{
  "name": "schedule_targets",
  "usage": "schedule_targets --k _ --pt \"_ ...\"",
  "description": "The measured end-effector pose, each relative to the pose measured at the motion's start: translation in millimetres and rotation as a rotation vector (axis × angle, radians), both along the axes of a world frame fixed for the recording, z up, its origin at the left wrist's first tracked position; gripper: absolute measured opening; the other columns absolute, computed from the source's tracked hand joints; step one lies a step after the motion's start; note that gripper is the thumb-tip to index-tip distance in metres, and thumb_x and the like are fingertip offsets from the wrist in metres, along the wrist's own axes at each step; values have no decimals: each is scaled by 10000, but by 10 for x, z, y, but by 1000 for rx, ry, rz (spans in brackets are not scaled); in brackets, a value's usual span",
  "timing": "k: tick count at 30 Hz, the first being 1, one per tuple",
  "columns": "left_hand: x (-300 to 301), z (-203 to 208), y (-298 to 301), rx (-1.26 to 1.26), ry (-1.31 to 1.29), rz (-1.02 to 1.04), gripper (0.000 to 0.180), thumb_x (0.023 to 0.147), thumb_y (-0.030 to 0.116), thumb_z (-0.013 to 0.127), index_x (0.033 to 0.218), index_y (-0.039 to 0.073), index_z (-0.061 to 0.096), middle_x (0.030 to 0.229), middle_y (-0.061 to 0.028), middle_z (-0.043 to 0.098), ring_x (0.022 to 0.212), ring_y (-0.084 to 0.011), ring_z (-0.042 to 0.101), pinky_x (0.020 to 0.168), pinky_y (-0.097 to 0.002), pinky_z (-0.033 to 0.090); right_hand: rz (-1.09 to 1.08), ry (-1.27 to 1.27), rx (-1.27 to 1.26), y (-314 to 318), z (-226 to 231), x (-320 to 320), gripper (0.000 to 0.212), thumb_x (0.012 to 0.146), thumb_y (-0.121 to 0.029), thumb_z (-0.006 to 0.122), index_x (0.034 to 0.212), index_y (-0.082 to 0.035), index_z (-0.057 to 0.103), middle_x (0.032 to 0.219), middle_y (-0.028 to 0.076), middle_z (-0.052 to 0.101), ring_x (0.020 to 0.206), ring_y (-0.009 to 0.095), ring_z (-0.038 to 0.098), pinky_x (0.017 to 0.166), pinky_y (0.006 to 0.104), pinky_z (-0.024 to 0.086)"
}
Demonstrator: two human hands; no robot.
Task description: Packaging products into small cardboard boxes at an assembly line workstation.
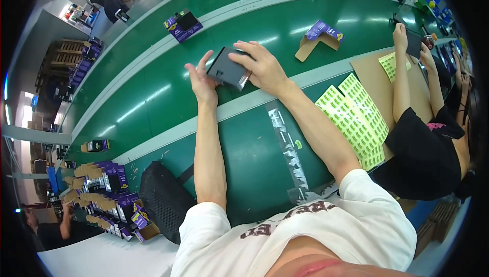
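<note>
My right hand [264,71] grips a flat dark grey box-shaped item [228,68] by its right side, fingers over the top face. The item is tilted above the table's pale rail, and a clear, shiny piece [243,80] shows at its lower edge. At the item's left edge is my left hand [204,84], open with its fingers spread; the item hides part of this hand. Past my right hand, an opened purple and brown carton [320,38] lies on the green conveyor belt [147,99].
Sheets of yellow-green stickers [351,119] lie by my right forearm on cardboard. A black mesh bag [163,195] and several stacked purple cartons [109,195] stand at the left. Another purple carton [183,25] sits farther along the belt. A co-worker [423,144] works at the right.
</note>
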State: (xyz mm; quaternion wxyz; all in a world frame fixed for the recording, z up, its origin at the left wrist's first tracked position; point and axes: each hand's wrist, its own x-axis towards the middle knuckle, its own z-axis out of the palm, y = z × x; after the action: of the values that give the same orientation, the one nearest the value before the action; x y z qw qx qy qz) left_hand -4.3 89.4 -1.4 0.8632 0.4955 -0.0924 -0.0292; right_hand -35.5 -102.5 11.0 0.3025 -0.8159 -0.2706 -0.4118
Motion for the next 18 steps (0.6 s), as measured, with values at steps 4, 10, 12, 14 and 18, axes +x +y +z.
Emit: schedule_targets --k 4,10,12,14,18 --pt "-42 29 8 -137 71 101 430 1014 331 462 1281 12 570 951 -136 683 690 -151 601 562 -268 469 -1 81 358 32 -16 -18 635 644 76 689 1234 -146 612 1324 89 532 1106 283 586 933 342 500" --pt "-123 -37 -243 977 -478 404 222 895 97 628 1109 42 647 861 -62 699 700 -167 610 660 -270 499 -158 -9 658 -84 62 32 636 649 92 673 1250 -103 591 1276 118 555 1096 295 584 947 360 475" --pt "-181 9 -382 1110 -598 365 279 854 97 662 1127 42 642 923 -86 697 756 -197 630 683 -300 510 -189 -49 677 -128 190 76 635 650 97 670 1251 -90 582 1263 123 555 1087 296 584 953 365 470" --pt "-196 12 -591 1142 -645 360 334 821 119 687 1140 35 637 1006 -130 679 830 -259 646 707 -337 520 -167 -73 699 -111 317 10 638 646 104 669 1248 -86 579 1256 123 553 1077 297 586 952 365 472" --pt "-207 115 -1120 1160 -644 176 509 858 141 675 1337 51 527 1159 -115 647 992 -247 621 773 -338 515 -82 -77 680 -82 754 -69 626 645 99 689 1232 -90 584 1250 109 555 1078 288 586 956 362 473"
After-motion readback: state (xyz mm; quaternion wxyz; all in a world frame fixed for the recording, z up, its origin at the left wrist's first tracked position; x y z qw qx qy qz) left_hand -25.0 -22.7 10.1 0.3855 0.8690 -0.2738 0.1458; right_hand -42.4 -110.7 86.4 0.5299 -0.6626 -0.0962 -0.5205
